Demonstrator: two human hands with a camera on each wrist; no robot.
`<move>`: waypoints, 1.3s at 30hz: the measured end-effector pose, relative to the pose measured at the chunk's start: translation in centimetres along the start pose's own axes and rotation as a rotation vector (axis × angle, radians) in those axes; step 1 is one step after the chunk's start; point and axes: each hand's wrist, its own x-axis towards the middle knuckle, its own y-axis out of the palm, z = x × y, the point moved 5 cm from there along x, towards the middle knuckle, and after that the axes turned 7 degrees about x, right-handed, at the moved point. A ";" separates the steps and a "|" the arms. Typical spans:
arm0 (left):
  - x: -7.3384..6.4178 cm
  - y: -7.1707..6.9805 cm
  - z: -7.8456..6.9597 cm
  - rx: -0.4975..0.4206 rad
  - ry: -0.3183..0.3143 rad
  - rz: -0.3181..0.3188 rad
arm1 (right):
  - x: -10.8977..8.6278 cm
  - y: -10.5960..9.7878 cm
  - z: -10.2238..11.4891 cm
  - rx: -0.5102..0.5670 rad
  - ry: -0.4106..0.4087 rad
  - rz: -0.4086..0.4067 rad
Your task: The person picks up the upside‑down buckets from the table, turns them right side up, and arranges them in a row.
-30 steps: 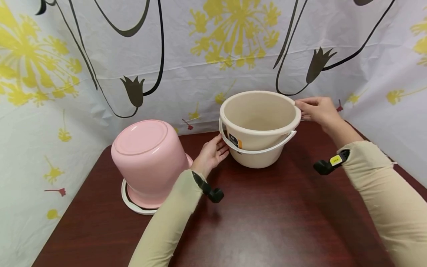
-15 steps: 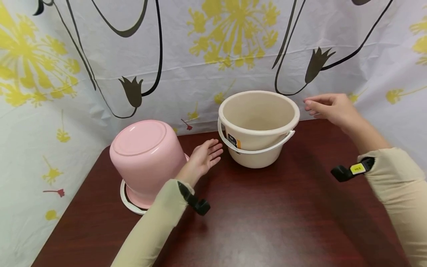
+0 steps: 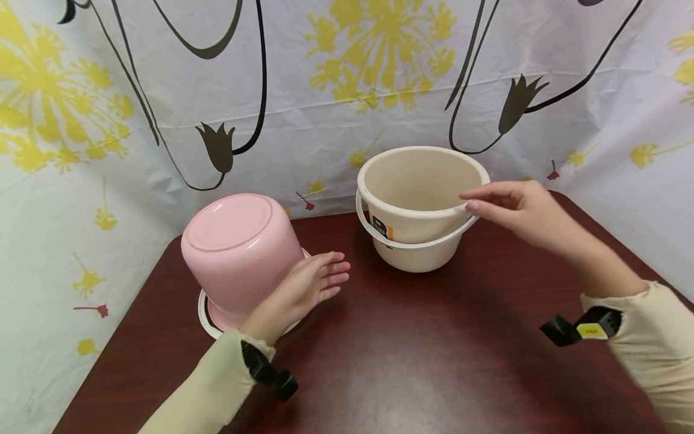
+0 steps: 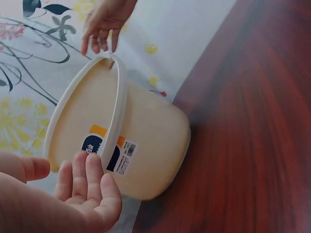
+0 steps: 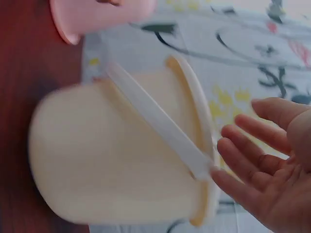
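Observation:
A cream bucket [image 3: 414, 259] stands upright at the back of the table, its mouth up and its white handle [image 3: 403, 245] hanging across the front. Its label [image 4: 99, 141] faces my left hand in the left wrist view. An upturned pink bucket [image 3: 238, 265] sits to the left, base up. My left hand [image 3: 303, 289], fingers extended, is in front of the pink bucket's right side; contact cannot be made out. My right hand [image 3: 523, 211] hovers by the cream bucket's right rim, fingers loosely bent and holding nothing. Both palms appear bare in the wrist views.
The dark red-brown table [image 3: 401, 361] bears both buckets. Behind it and at the sides hangs a white cloth [image 3: 303, 78] with yellow flower prints. A pale handle [image 3: 205, 316] lies around the pink bucket's lower edge.
Both hands have come off the cream bucket. My left hand has drawn back toward the lower left; my right moved out right, then back near the rim and lower. The buckets have stayed put.

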 end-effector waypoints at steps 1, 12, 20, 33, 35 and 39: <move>-0.5 -0.3 0.1 0.020 0.007 0.007 | -0.2 0.6 0.4 -0.031 -0.031 -0.008; -5.4 -4.2 0.7 0.056 0.055 0.029 | -0.8 5.0 2.9 -0.146 -0.243 0.035; -8.1 -8.1 1.2 0.159 0.084 0.024 | 0.1 9.2 3.7 -0.072 -0.307 0.189; -10.0 -13.0 3.2 0.398 0.063 -0.107 | 2.7 18.6 2.8 -0.129 -0.399 0.479; -10.2 -13.6 3.5 0.457 0.053 -0.127 | 3.1 20.1 2.3 -0.141 -0.388 0.516; -10.5 -14.7 4.1 0.561 0.063 -0.140 | 3.8 22.7 1.4 -0.189 -0.381 0.579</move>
